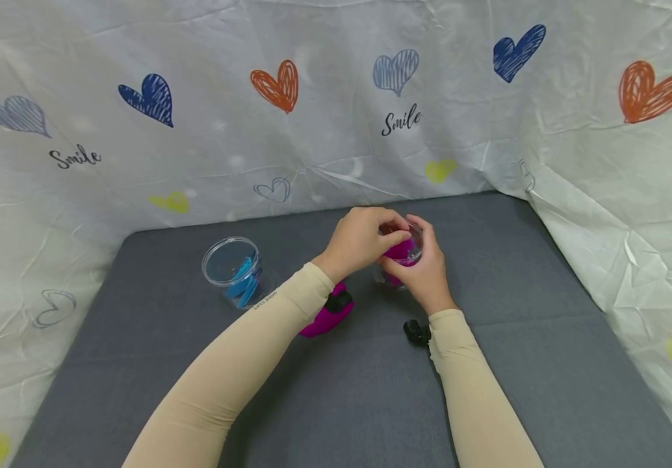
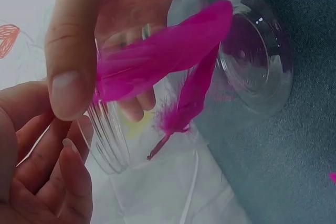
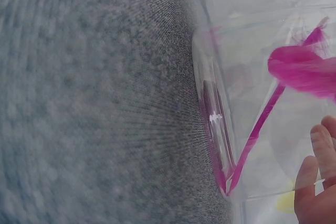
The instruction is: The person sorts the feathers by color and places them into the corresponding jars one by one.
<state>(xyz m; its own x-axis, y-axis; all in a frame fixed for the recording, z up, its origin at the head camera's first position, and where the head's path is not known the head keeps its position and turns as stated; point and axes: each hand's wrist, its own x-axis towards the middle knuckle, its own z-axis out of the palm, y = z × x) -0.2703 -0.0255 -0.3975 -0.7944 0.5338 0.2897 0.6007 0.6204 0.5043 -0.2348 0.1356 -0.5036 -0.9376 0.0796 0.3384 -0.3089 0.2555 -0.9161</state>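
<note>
My right hand [image 1: 426, 270] grips a clear plastic jar [image 2: 257, 77] near its mouth, thumb on the near side and fingers behind. The jar stands on the table. At the mouth is my left hand [image 1: 359, 237], its thumb and forefinger pinching a magenta feather [image 2: 163, 59] that reaches down inside; in the left wrist view the right thumb covers the fingertips and the feather's upper end. A second magenta feather [image 2: 195, 95] leans lower in the jar. More magenta feather [image 1: 327, 318] lies on the table, partly hidden under the left forearm.
Left of the hands stands another clear jar [image 1: 213, 276] with blue feathers [image 1: 242, 286] in it. Small black devices [image 1: 416, 333] sit at the wrists. A grey cloth covers the table [image 1: 523, 364]; a white curtain [image 1: 324, 136] with printed hearts hangs behind.
</note>
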